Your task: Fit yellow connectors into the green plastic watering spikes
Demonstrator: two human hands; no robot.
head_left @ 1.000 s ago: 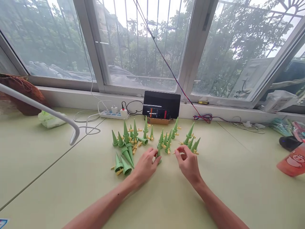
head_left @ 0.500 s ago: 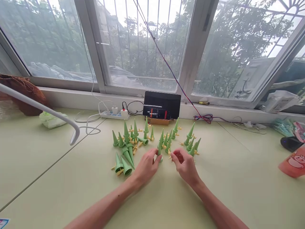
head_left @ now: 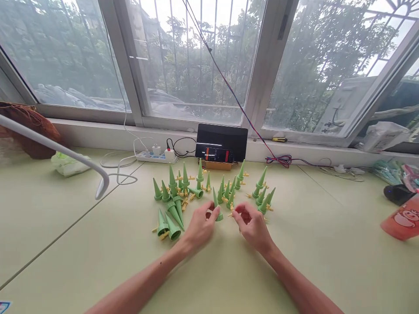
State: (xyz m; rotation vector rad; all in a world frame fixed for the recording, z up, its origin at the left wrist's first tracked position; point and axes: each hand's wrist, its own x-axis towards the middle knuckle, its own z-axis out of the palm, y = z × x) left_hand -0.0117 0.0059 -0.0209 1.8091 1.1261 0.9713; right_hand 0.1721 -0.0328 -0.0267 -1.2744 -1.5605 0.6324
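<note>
My left hand (head_left: 200, 224) is closed around a green plastic watering spike (head_left: 215, 198). The spike's tip points up and leans slightly left, its wide collar low over the table. To the right of it, my right hand (head_left: 252, 226) pinches a small yellow valve (head_left: 231, 214), whose end points left at the spike's base, with a gap between them. Just beyond both hands stands a group of green spikes (head_left: 227, 189) with yellow valves. More green spikes (head_left: 175, 211) lie and stand at the left, loose yellow valves (head_left: 185, 203) among them.
Another group of green spikes (head_left: 262, 192) stands at the right. Behind are a dark tablet (head_left: 237, 141) and a phone (head_left: 218, 155) on a cardboard support. A power strip (head_left: 149, 158), bundled wires (head_left: 281, 161), a white curved bar (head_left: 65, 150) and a red cup (head_left: 401, 220) are around.
The spike in my left hand has tipped a little to the left. In my right hand the yellow valve has turned from pointing upward to pointing left. The view has shifted slightly.
</note>
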